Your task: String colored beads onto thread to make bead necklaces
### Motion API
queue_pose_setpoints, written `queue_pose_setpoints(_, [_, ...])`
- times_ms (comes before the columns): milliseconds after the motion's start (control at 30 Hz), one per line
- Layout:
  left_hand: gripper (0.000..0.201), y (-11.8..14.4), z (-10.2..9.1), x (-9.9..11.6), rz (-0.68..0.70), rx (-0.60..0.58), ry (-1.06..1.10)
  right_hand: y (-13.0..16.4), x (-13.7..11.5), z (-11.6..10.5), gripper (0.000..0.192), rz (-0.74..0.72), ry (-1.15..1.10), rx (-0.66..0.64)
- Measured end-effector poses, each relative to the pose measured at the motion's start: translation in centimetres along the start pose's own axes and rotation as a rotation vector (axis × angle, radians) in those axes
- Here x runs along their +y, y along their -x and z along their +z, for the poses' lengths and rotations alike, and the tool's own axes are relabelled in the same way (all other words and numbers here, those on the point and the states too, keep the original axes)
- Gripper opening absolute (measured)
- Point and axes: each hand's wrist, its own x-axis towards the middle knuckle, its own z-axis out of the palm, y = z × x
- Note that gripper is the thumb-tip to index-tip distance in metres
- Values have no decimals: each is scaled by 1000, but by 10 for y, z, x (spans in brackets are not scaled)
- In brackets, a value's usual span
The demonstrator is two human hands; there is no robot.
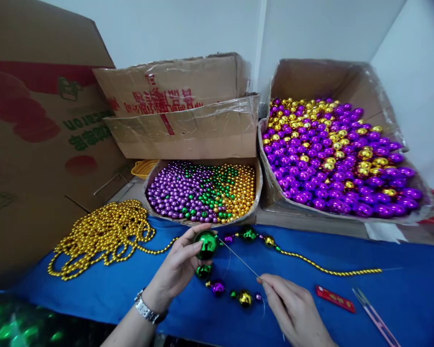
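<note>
My left hand pinches a large shiny green bead above the blue cloth. My right hand holds a long thin needle whose tip points into that bead. Below the green bead hangs a strand of strung beads: green, purple and gold ones. More strung beads continue to the right into a gold bead chain lying across the cloth. A watch is on my left wrist.
A shallow box of small purple, green and gold beads sits just behind my hands. A big box of larger purple and gold beads is at the right. A gold chain pile lies left. A red packet and pink-handled scissors lie right.
</note>
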Motion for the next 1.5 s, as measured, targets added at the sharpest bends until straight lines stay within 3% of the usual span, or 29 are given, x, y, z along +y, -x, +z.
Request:
queue_pose_setpoints(400, [40,0,-1,3,45,-14,-152,2,4,-5,23,-38,114,-14])
queue_pose_setpoints(600, [14,-8,14,-5,46,218,293,2,-9,-1,21,-40,57,-7])
queue_pose_setpoints(733, [8,-15,29,-7,105,371,488,1,-18,5,21,-38,44,-6])
queue_pose_setpoints(833, [9,-18,39,-7,120,408,559,0,-18,7,21,-53,53,3])
queue_pose_setpoints(1233, [5,-19,46,-15,137,341,462,-1,-15,9,22,-13,66,6])
queue_pose_setpoints(1400, [36,-10,49,-28,162,165,185,-6,-14,15,21,-10,93,33])
queue_pose_setpoints(1500, [39,-7,47,-32,152,99,124,-6,-12,16,21,4,78,63])
